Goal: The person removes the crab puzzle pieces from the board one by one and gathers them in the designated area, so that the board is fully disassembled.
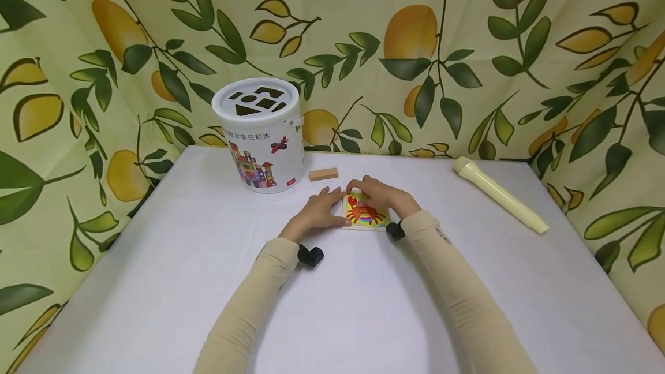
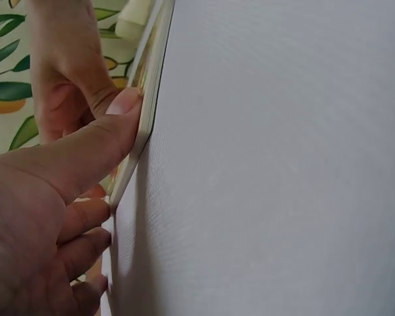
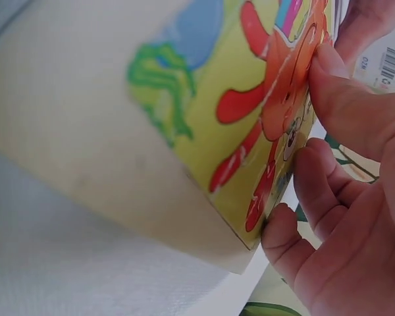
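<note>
A square crab puzzle (image 1: 366,218), a red crab on yellow inside a pale wooden border, lies flat on the table. At its left side my left hand (image 1: 319,211) is spread, thumb against the near-left edge. The left wrist view shows that thumb on the board's rim (image 2: 145,125), with the other fingers lower beside it. From the right, my right hand (image 1: 385,195) reaches over the puzzle with bent fingers. In the right wrist view its thumb (image 3: 332,76) touches the crab picture (image 3: 286,92), and the curled fingers hold the far side. Part of the picture is hidden under this hand.
A small wooden block (image 1: 323,174) lies just beyond the left hand. The white bucket (image 1: 280,160) with shape holes in its lid stands at the back left. A cream microphone-shaped object (image 1: 501,195) lies at the right. Patterned cloth (image 1: 332,45) hangs behind the white table (image 1: 353,316).
</note>
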`<state>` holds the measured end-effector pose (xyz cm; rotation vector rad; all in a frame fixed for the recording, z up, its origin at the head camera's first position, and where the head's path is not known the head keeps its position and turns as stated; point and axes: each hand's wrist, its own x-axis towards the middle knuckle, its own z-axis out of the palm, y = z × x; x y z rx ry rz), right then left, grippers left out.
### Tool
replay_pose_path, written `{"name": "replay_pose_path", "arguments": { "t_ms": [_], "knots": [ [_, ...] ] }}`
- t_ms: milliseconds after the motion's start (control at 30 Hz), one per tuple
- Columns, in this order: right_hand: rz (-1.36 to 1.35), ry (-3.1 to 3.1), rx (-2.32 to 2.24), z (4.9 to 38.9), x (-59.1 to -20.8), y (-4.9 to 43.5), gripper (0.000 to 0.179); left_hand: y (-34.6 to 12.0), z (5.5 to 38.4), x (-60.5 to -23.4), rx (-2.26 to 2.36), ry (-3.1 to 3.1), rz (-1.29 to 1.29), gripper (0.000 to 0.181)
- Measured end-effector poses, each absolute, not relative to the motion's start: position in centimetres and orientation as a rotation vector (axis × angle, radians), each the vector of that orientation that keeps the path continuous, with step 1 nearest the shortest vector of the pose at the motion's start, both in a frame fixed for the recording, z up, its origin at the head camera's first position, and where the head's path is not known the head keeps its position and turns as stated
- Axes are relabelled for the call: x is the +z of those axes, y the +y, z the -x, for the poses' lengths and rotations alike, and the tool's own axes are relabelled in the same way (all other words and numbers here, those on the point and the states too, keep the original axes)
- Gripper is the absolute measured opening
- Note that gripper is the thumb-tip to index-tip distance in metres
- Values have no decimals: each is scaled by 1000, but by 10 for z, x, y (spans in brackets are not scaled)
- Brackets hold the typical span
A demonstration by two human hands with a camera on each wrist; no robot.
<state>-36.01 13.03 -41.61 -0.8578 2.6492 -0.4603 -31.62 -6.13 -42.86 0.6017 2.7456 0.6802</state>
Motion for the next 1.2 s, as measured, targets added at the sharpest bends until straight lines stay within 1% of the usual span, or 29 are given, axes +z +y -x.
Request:
{"name": "replay_pose_path", "arguments": {
  "t_ms": [133, 300, 400, 533, 833, 1067, 1200],
  "knots": [
    [870, 2643, -508, 362, -416, 131, 34, -62, 317, -431, 738, 2750, -606, 81],
    [918, 2632, -568, 364, -416, 132, 30, -61, 317, -432, 740, 2769, -606, 77],
    [926, 2625, -602, 364, -417, 132, 34, -61, 317, -431, 730, 2778, -605, 76],
    [852, 2637, -653, 364, -417, 132, 39, -61, 317, -431, 728, 2781, -598, 76],
    [753, 2655, -854, 362, -419, 136, 29, -62, 316, -430, 736, 2768, -591, 76],
    [765, 2657, -1051, 365, -424, 142, 20, -62, 317, -434, 729, 2757, -588, 77],
    [579, 2641, -1220, 368, -423, 154, 20, -63, 317, -435, 726, 2747, -578, 78]
  ]
}}
